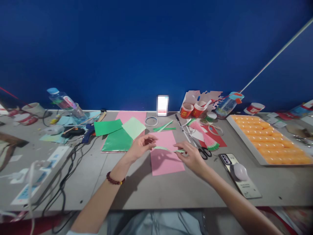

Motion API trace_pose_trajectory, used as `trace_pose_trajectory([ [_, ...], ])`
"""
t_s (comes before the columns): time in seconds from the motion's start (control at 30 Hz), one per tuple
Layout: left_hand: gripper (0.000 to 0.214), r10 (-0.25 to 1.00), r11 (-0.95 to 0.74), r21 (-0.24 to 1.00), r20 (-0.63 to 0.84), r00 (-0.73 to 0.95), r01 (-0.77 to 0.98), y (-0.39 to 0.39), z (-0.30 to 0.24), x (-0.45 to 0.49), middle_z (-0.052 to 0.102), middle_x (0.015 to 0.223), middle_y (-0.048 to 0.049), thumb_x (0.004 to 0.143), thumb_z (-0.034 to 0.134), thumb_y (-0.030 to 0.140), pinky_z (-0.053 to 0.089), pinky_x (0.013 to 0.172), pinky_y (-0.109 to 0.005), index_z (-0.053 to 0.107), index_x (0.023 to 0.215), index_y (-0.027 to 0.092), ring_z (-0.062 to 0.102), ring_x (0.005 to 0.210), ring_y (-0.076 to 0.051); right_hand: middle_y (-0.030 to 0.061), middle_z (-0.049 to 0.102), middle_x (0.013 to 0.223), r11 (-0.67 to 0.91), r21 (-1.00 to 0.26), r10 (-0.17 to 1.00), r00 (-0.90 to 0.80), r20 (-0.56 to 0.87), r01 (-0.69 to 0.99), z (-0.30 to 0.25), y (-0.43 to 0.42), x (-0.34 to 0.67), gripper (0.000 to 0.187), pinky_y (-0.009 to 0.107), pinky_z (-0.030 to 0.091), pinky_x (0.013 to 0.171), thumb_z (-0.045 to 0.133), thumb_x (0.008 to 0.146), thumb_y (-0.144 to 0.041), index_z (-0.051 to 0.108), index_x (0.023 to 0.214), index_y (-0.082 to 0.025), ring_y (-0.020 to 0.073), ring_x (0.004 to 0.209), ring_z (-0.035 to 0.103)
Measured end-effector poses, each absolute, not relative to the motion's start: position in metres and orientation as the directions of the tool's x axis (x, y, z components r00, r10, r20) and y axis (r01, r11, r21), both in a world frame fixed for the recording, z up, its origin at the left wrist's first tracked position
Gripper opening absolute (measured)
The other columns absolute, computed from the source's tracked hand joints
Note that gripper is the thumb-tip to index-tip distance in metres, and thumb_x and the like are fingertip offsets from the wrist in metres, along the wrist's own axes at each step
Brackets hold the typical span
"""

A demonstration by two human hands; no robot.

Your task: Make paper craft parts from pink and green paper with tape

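Head view: over the pink sheet [166,167], left hand [141,146] and right hand [191,156] fingertips pinch a pale green strip [162,148]; tugging could tear it.

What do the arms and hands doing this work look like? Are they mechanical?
No, both are human. The left grip and right grip are ungloved hands. A dark red beaded bracelet with a yellow bead circles the left wrist. A pale sleeve edges the left arm; the right forearm shows bare.
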State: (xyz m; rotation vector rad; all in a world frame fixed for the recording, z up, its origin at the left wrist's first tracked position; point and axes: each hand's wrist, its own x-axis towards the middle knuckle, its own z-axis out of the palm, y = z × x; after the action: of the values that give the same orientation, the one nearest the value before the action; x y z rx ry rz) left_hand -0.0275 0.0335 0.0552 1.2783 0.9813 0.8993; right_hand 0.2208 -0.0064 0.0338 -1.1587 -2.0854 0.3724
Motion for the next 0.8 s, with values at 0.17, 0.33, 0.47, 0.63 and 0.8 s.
trace_pose_trajectory([
  [0.17, 0.030, 0.862, 0.183, 0.981, -0.130, 0.489, -0.061, 0.031, 0.055, -0.036, 0.060, 0.088, -0.0039, 0.069, 0.075, 0.026, 0.047, 0.070, -0.025, 0.067, 0.097, 0.018, 0.056, 0.076, -0.012, 0.0033, 0.061, 0.084, 0.536, -0.593, 0.839, -0.301, 0.454, 0.600, 0.028, -0.010, 0.219, 0.023, 0.025, 0.049, 0.059, 0.053, 0.082, -0.016, 0.057, 0.104, -0.022, 0.0159, 0.076, 0.060],
  [0.33, 0.039, 0.825, 0.299, 0.951, -0.212, 0.524, -0.085, 0.027, 0.045, -0.042, 0.059, 0.097, -0.0045, 0.064, 0.078, 0.023, 0.047, 0.077, -0.026, 0.065, 0.101, 0.019, 0.057, 0.075, -0.010, 0.0034, 0.062, 0.088, 0.561, -0.543, 0.816, -0.306, 0.491, 0.625, 0.025, -0.014, 0.217, 0.024, 0.027, 0.050, 0.066, 0.051, 0.083, -0.014, 0.057, 0.104, -0.024, 0.0161, 0.079, 0.061],
  [0.47, 0.042, 0.829, 0.314, 0.947, -0.235, 0.507, -0.074, 0.025, 0.040, -0.042, 0.060, 0.092, -0.0043, 0.061, 0.080, 0.022, 0.047, 0.073, -0.025, 0.064, 0.100, 0.017, 0.056, 0.071, -0.009, 0.0041, 0.064, 0.089, 0.620, -0.437, 0.753, -0.336, 0.566, 0.652, 0.028, -0.014, 0.216, 0.025, 0.030, 0.050, 0.072, 0.051, 0.084, -0.013, 0.058, 0.104, -0.024, 0.0180, 0.084, 0.062],
  [0.63, 0.041, 0.886, 0.253, 0.967, -0.222, 0.407, -0.022, 0.026, 0.039, -0.042, 0.061, 0.085, -0.0034, 0.060, 0.080, 0.024, 0.045, 0.070, -0.024, 0.065, 0.097, 0.016, 0.055, 0.068, -0.009, 0.0053, 0.065, 0.089, 0.634, -0.496, 0.762, -0.374, 0.528, 0.593, 0.031, -0.016, 0.213, 0.015, 0.029, 0.051, 0.070, 0.051, 0.088, -0.019, 0.060, 0.100, -0.023, 0.0177, 0.082, 0.062],
  [0.8, 0.034, 0.913, 0.189, 0.982, -0.169, 0.372, -0.020, 0.025, 0.053, -0.052, 0.061, 0.089, -0.0045, 0.064, 0.077, 0.023, 0.044, 0.074, -0.024, 0.066, 0.096, 0.016, 0.054, 0.074, -0.011, 0.0057, 0.064, 0.087, 0.487, -0.741, 0.873, -0.289, 0.393, 0.463, 0.025, -0.022, 0.210, 0.017, 0.030, 0.051, 0.068, 0.064, 0.081, -0.033, 0.060, 0.093, -0.021, 0.0188, 0.081, 0.061],
])
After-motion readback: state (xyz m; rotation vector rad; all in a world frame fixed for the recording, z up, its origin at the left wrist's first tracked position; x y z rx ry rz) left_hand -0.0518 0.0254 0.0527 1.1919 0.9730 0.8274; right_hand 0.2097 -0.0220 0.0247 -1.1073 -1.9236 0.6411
